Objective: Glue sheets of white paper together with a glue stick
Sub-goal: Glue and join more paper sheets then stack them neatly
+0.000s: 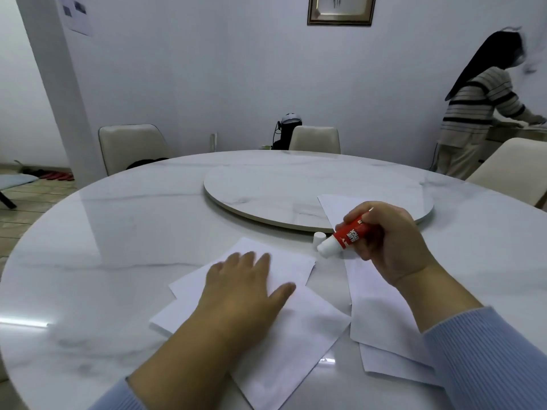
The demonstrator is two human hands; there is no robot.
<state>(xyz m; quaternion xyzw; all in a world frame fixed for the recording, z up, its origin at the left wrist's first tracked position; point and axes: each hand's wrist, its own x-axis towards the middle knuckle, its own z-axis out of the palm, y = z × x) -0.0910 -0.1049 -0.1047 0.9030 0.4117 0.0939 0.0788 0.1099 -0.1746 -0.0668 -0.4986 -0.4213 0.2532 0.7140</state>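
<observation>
Overlapping white paper sheets (299, 329) lie on the round marble table (118, 247) in front of me. My left hand (242, 285) rests flat on them with straight fingers. To the right lies a second pile of white sheets (381, 324), reaching up to the turntable. My right hand (387, 241) grips a red glue stick (352, 232) above that pile, its white uncapped tip pointing left and down, just past the corner of the left sheets. The small white cap (318, 237) stands on the table beside the tip.
A marble turntable (281, 190) sits in the middle of the table. Cream chairs stand at the far left (130, 146), far middle (315, 139) and right (515, 170). A person in a striped top (476, 110) stands at a counter at the right.
</observation>
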